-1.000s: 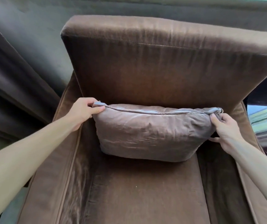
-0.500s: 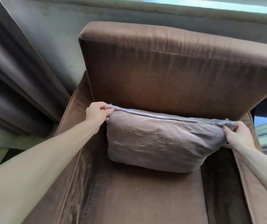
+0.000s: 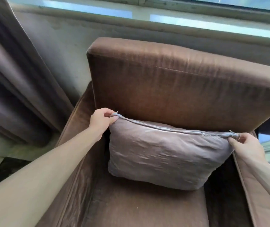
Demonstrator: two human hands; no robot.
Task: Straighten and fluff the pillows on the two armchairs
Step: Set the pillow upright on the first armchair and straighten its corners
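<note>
my left hand (image 3: 102,120): fingers pinched tight on pillow's top-left corner | my right hand (image 3: 247,147): fingers pinched on top-right corner | pillow (image 3: 167,154): grey-mauve, creased satin, piped top seam, upright at seat's back edge, leaning on backrest | armchair (image 3: 180,89): brown velvet, boxy | curtain (image 3: 14,82): pleated, beyond left armrest

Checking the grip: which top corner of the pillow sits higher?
The corner in the left hand, near the curtain; the right hand's corner is lower.
</note>
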